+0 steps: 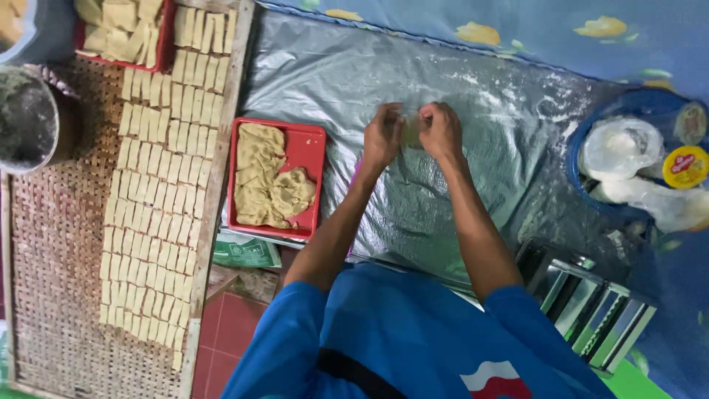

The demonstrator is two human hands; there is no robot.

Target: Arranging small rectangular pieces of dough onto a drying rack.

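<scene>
Both hands, left hand [383,138] and right hand [441,131], pinch a dough piece [411,130].

Bright blue short-sleeved shirt, dark band across it, red-and-white patch, bare forearms

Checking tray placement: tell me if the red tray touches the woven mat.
Cannot tell. The head view shows the red tray right beside the woven mat's edge, with no plain gap or contact.

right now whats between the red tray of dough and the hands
In the head view only bare, flour-dusted plastic sheet lies between the red tray and the left hand. The right hand sits just beyond, both pinching a small dough piece.
</scene>
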